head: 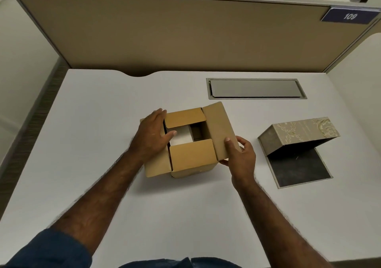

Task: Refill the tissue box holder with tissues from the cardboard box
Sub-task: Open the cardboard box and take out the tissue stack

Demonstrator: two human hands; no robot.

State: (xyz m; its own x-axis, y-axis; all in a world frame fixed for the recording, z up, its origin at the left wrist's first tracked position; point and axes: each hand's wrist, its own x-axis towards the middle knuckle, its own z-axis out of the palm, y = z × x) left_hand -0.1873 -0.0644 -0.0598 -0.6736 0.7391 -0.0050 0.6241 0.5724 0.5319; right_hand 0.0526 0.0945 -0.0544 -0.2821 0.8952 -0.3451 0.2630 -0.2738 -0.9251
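A brown cardboard box (191, 158) stands in the middle of the white desk (92, 123) with its top flaps partly folded out. Through the gap between the flaps a white pack of tissues (182, 136) shows inside. My left hand (151, 135) rests on the box's left side, its thumb reaching over the opening onto the tissues. My right hand (240, 154) pinches the right flap (219, 127) near its lower corner. The tissue box holder (299, 133), covered in beige patterned fabric, lies open to the right, its dark base panel (299, 168) flat on the desk.
A grey cable hatch (255, 88) is set into the desk behind the box. A tan partition wall (185, 34) closes off the back, with a blue plate marked 109 (349, 16) at its right end. The desk's left edge drops away to the floor.
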